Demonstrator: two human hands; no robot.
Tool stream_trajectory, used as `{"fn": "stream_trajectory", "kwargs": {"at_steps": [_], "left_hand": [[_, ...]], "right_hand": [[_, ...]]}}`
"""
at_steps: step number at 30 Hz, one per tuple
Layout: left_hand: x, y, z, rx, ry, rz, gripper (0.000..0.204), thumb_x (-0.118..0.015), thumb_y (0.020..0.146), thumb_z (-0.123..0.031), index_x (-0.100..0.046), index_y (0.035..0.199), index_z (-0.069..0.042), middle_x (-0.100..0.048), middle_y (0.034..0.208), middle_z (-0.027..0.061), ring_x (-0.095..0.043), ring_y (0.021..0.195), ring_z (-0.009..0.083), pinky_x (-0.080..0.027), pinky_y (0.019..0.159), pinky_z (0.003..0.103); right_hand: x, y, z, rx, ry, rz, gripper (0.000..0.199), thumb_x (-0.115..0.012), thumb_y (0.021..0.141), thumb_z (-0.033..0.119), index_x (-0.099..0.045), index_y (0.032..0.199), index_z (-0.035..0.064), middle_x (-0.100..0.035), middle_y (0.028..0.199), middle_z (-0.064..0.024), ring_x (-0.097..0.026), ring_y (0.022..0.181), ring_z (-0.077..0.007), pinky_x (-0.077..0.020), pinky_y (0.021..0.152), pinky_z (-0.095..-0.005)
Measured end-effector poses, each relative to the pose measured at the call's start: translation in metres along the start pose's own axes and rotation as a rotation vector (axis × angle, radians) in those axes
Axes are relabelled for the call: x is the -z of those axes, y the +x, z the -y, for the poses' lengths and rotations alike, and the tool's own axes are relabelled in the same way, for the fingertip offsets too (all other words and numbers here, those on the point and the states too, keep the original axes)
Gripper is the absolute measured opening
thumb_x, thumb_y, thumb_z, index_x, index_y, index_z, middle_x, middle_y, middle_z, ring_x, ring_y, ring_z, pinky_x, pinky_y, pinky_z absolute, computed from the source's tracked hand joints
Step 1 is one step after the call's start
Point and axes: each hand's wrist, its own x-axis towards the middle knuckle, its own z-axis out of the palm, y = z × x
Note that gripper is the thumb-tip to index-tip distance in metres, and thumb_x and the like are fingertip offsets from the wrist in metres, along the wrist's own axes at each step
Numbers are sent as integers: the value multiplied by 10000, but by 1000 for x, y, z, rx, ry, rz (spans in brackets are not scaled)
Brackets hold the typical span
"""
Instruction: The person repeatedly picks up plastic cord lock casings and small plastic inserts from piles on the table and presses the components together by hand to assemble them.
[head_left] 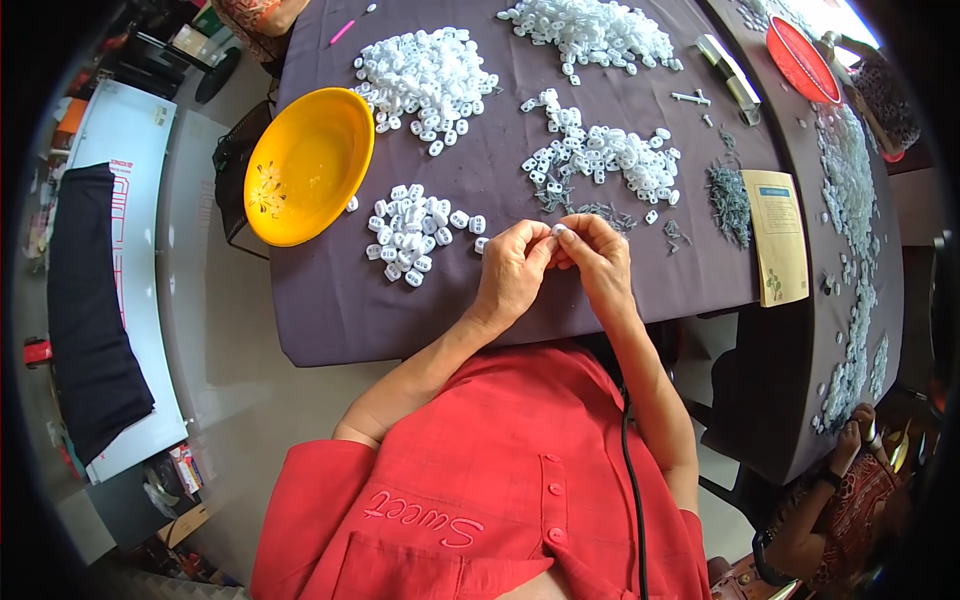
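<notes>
My left hand and my right hand meet above the table's near edge, fingertips pinched together. Between them they grip a small white plastic piece, mostly covered by my fingers. To the left of my hands lies a small pile of white oval pieces with dark markings. Just beyond my hands, small grey pins are scattered beside another heap of white pieces.
A yellow basin sits tilted at the table's left edge. Larger white heaps lie farther back. To the right are a grey pin pile and a tan booklet. People work at a second table on the right.
</notes>
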Motion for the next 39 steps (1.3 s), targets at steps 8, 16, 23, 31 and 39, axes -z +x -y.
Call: {"fn": "stream_trajectory", "kwargs": {"at_steps": [8, 16, 23, 31, 39], "left_hand": [[12, -3, -2, 125, -62, 20, 114, -546, 847, -77, -583, 825, 29, -625, 714, 60, -597, 649, 100, -489, 623, 220], [20, -8, -6, 262, -357, 33, 105, -564, 837, -80, -587, 841, 22, -621, 742, 84, -620, 639, 145, -523, 608, 253], [22, -15, 0, 301, -351, 16, 96, -567, 832, -73, -577, 848, 21, -622, 755, 102, -625, 629, 164, -528, 595, 265], [13, -13, -2, 337, -404, 73, 77, -588, 817, -60, -589, 856, 7, -632, 756, 107, -626, 595, 174, -529, 546, 269], [13, -16, 8, 316, -415, 64, 76, -592, 819, -64, -594, 854, 4, -638, 769, 104, -626, 591, 156, -533, 544, 264]], "right_hand": [[-3, 6, 7, 12, -25, -59, 131, -597, 821, 102, -603, 895, -6, -581, 667, -13, -535, 554, -64, -454, 479, -211], [-16, 10, 12, 21, -336, -71, 122, -609, 807, 90, -634, 878, -6, -586, 649, -30, -520, 522, -46, -423, 412, -217], [-15, 11, 0, 409, -652, -89, 171, -627, 692, 31, -649, 861, 39, -585, 779, -129, -595, 668, -265, -474, 602, -328], [23, 8, 16, 522, -585, -106, 174, -648, 669, -39, -635, 830, 24, -582, 803, -44, -560, 683, -132, -447, 601, -249], [115, 23, 24, 574, -864, -365, 99, -602, 744, 19, -633, 837, 33, -590, 751, -110, -594, 692, -262, -463, 606, -318]]}}
